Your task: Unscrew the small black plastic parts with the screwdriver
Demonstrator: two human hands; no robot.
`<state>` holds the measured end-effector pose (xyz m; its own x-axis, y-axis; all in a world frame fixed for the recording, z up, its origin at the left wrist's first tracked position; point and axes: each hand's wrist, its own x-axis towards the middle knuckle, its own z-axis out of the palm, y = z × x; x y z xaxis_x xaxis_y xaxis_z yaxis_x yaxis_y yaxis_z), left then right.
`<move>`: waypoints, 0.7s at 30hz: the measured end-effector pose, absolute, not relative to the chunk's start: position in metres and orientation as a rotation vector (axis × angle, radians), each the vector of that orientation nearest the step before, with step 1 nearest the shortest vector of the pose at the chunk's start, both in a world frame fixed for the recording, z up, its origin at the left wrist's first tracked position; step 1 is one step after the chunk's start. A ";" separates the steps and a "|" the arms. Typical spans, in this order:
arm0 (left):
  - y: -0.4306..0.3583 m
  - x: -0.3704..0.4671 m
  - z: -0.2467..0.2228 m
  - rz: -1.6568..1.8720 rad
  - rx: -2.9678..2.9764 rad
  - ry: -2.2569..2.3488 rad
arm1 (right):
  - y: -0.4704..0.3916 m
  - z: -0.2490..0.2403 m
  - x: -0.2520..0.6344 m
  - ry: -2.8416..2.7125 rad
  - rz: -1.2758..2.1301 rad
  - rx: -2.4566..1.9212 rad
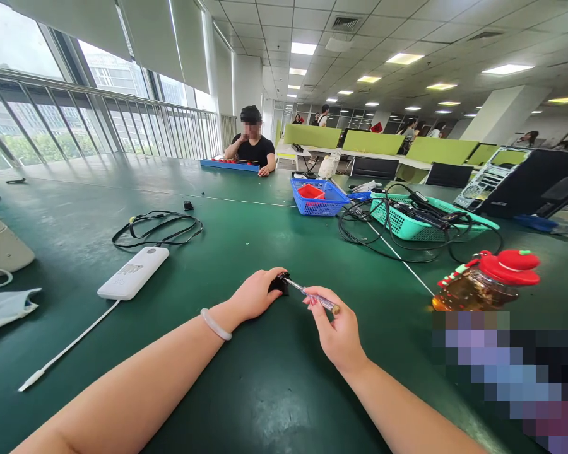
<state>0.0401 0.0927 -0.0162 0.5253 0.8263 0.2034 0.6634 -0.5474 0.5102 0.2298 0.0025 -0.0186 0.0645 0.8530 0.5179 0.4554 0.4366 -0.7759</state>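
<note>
My left hand (258, 294) rests on the green table (246, 391), its fingers closed round a small black object (279, 285). A screwdriver (322, 300) with a clear handle is pinched between the thumb and fingers of my right hand (337, 325). Its metal shaft points to the upper left, and the tip meets the black object or lies right at it; the exact contact is too small to tell. My left fingers partly cover the black object.
On the left lie a white power bank (133, 273), a coiled black cable (158, 228) and a mask (7, 310). Blue (319, 205) and green baskets (400, 224), loose cables and a red-lidded jar (485, 287) stand right. A person (258, 148) sits across the table.
</note>
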 end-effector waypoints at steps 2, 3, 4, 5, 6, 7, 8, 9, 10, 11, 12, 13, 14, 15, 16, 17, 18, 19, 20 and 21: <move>0.093 0.040 -0.016 0.586 2.411 1.231 | 0.004 -0.019 0.230 -1.522 0.461 -1.192; 0.093 0.040 -0.016 0.580 2.418 1.228 | 0.004 -0.020 0.230 -1.502 0.471 -1.192; 0.093 0.040 -0.016 0.576 2.426 1.223 | 0.005 -0.020 0.230 -1.482 0.485 -1.189; 0.094 0.040 -0.016 0.573 2.433 1.214 | 0.005 -0.021 0.230 -1.459 0.503 -1.184; 0.094 0.040 -0.016 0.572 2.440 1.204 | 0.006 -0.022 0.230 -1.430 0.524 -1.179; 0.094 0.040 -0.016 0.571 2.448 1.194 | 0.007 -0.022 0.230 -1.396 0.545 -1.177; 0.094 0.039 -0.016 0.571 2.456 1.184 | 0.008 -0.023 0.230 -1.356 0.565 -1.180; 0.095 0.039 -0.016 0.571 2.463 1.175 | 0.009 -0.023 0.231 -1.313 0.582 -1.186; 0.095 0.039 -0.017 0.571 2.469 1.167 | 0.010 -0.023 0.232 -1.267 0.597 -1.196; 0.095 0.039 -0.017 0.571 2.474 1.161 | 0.012 -0.024 0.233 -1.222 0.615 -1.211; 0.096 0.039 -0.017 0.571 2.477 1.156 | 0.014 -0.024 0.234 -1.177 0.633 -1.226; 0.096 0.039 -0.018 0.570 2.480 1.151 | 0.017 -0.025 0.235 -1.131 0.652 -1.242; 0.097 0.039 -0.018 0.570 2.484 1.144 | 0.019 -0.026 0.237 -1.089 0.674 -1.256; 0.097 0.039 -0.019 0.571 2.488 1.134 | 0.022 -0.027 0.238 -1.045 0.680 -1.268; 0.098 0.038 -0.019 0.574 2.492 1.123 | 0.024 -0.028 0.240 -1.012 0.681 -1.282; 0.098 0.038 -0.019 0.577 2.495 1.113 | 0.025 -0.029 0.241 -0.992 0.676 -1.298; 0.097 0.038 -0.019 0.582 2.499 1.106 | 0.025 -0.029 0.242 -0.983 0.655 -1.304; 0.097 0.038 -0.018 0.584 2.501 1.101 | 0.025 -0.029 0.242 -0.995 0.633 -1.301; 0.097 0.038 -0.018 0.585 2.503 1.096 | 0.023 -0.028 0.241 -1.028 0.608 -1.288; 0.096 0.038 -0.017 0.584 2.504 1.090 | 0.021 -0.027 0.241 -1.079 0.584 -1.268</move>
